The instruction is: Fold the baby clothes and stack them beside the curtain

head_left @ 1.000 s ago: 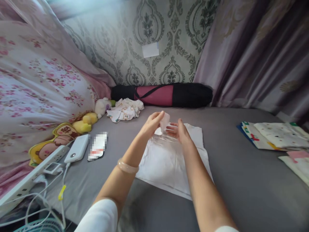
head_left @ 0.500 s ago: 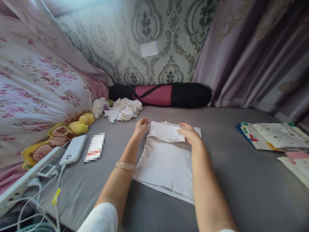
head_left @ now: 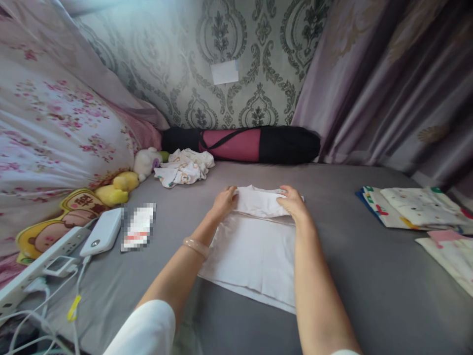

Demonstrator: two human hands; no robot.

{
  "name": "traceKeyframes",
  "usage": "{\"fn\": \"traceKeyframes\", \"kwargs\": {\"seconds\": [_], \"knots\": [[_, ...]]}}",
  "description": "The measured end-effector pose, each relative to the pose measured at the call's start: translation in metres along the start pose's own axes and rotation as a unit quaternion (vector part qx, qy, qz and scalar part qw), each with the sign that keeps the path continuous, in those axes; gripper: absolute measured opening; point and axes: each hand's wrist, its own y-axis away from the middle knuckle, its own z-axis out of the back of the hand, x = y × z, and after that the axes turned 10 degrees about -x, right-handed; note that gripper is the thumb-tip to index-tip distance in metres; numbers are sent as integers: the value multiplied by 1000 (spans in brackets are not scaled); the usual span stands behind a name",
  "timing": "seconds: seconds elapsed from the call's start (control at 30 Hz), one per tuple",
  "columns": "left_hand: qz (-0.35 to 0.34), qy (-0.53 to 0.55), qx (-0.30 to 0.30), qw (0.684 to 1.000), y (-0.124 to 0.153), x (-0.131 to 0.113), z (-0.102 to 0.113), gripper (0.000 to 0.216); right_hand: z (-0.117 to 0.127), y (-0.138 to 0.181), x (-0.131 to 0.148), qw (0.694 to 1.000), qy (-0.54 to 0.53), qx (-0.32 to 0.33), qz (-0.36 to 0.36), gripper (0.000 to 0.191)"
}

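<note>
1. Folded garment (head_left: 254,261): white cloth, thin, matt, lightly creased.
2. Bedsheet (head_left: 369,276): grey cloth, matt, mostly smooth.
3. Long carrying bag (head_left: 236,145): black and burgundy fabric, matt.
4. Power bank (head_left: 103,231): white plastic, smooth, slight sheen.
5. Power strip (head_left: 22,284): white plastic, smooth.
6. Bangle (head_left: 195,246): polished, glossy; material uncertain.
7. Right-hand curtain (head_left: 354,88): mauve cloth, satiny.
8. White plush toy (head_left: 145,163): fuzzy fabric.

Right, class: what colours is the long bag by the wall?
The long bag is black at both ends, deep pink in the middle; see the head view.
</note>
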Motion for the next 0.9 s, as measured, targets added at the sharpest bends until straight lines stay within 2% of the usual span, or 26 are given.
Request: {"fn": "traceKeyframes", "kwargs": {"seconds": [0.1, 0.23, 0.37, 0.6, 0.7, 0.8, 0.9], "knots": [[-26, -82, 25, 996, 8, -3, -1, 34, 0, -4, -5, 1000, 11, -16, -2, 60], [-33, -143, 23, 989, 14, -1, -5, 39, 1, -9, -12, 998, 50, -47, -6, 49], [-8, -157, 30, 987, 17, 1, -8, 45, 3, -12, -20, 993, 101, -65, -8, 40], [-7, -162, 30, 986, 18, 3, -10, 48, 9, -14, -27, 990, 130, -54, -4, 30], [-9, -162, 39, 986, 16, 2, -5, 46, 15, -9, -22, 986, 157, -64, 1, 28], [-13, -164, 59, 985, 13, -4, 3, 41, 18, 1, -8, 970, 220, -93, 42, 29], [-38, -204, 2, 978, 10, -19, 8, 38, 7, 17, 17, 952, 278, -85, 99, 38]]}}
